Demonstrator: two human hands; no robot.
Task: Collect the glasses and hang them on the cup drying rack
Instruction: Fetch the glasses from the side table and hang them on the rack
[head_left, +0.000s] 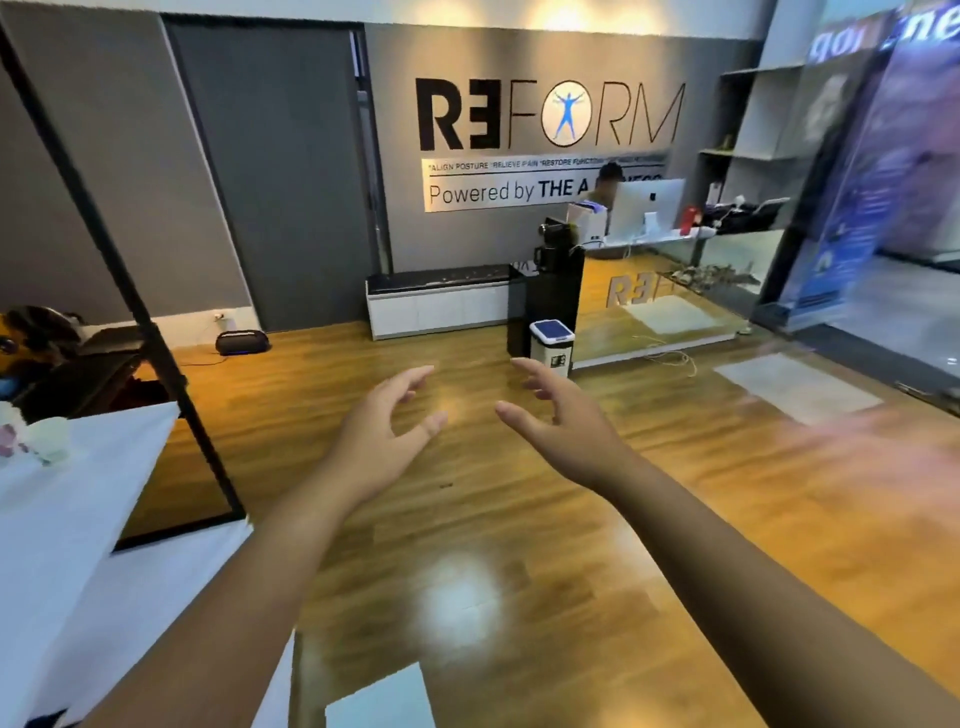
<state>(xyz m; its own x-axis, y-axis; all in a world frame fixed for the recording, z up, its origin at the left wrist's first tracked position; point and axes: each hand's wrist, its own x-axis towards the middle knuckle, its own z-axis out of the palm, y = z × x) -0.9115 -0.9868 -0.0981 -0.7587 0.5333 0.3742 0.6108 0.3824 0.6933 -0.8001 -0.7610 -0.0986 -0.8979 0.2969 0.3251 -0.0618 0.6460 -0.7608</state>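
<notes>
Both hands empty: my left hand (384, 415) and right hand (561, 415) hover half-curled over the floor (467, 519). No glasses or rack identifiable; risk: reaching blind toward the cloth-covered table (62, 519).

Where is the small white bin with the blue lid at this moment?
In the head view, the small white bin stands on the wooden floor just right of centre, against the foot of the tall black stand, beyond the right hand.
</notes>
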